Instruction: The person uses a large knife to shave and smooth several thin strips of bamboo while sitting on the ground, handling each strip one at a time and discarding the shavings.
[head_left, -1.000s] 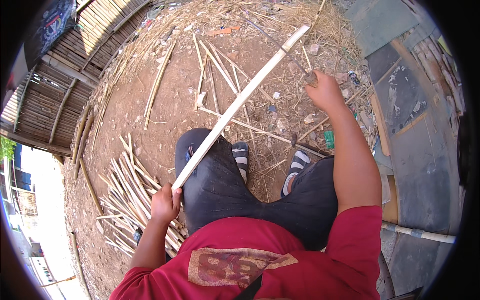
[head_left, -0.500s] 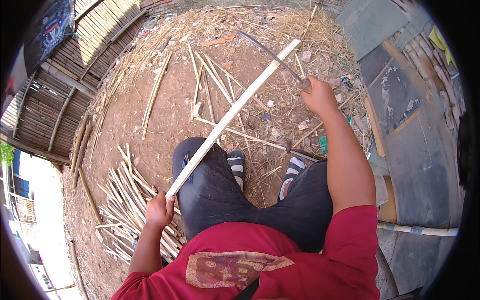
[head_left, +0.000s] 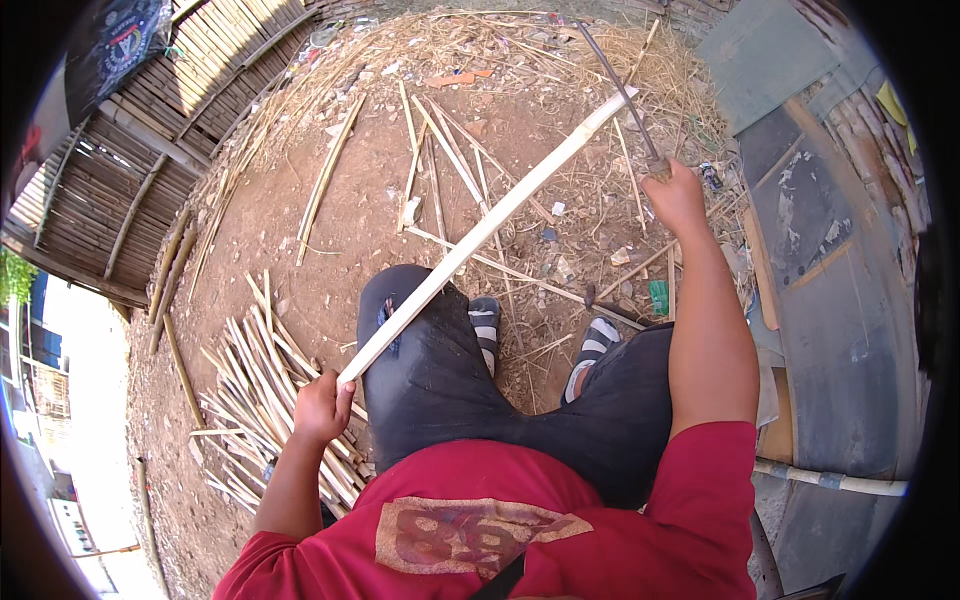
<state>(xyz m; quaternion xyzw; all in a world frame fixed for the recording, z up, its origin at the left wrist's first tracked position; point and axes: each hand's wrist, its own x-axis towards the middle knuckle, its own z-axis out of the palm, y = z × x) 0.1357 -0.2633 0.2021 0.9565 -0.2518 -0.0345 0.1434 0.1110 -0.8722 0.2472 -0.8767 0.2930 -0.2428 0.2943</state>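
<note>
A long pale bamboo strip (head_left: 490, 235) slants up to the right across my right-angled view, over my left thigh. My left hand (head_left: 322, 408) is closed round its near, lower end. In my right hand (head_left: 678, 200) is the handle of a long knife (head_left: 607, 68) with a thin dark blade. That blade points up and to the left, and in the picture it crosses the strip's far tip. Whether the two touch, I cannot tell.
A pile of bamboo sticks (head_left: 265, 400) lies beside my left leg. Loose strips (head_left: 330, 180) and straw (head_left: 670, 85) litter the dirt ahead. Dark boards (head_left: 830, 350) line the right side; a slatted bamboo panel (head_left: 120, 190) stands at the left.
My right hand has moved right with the knife. The blade, which crossed the strip below its far end, now lies at the tip and points more steeply upward. The left hand keeps its grip.
</note>
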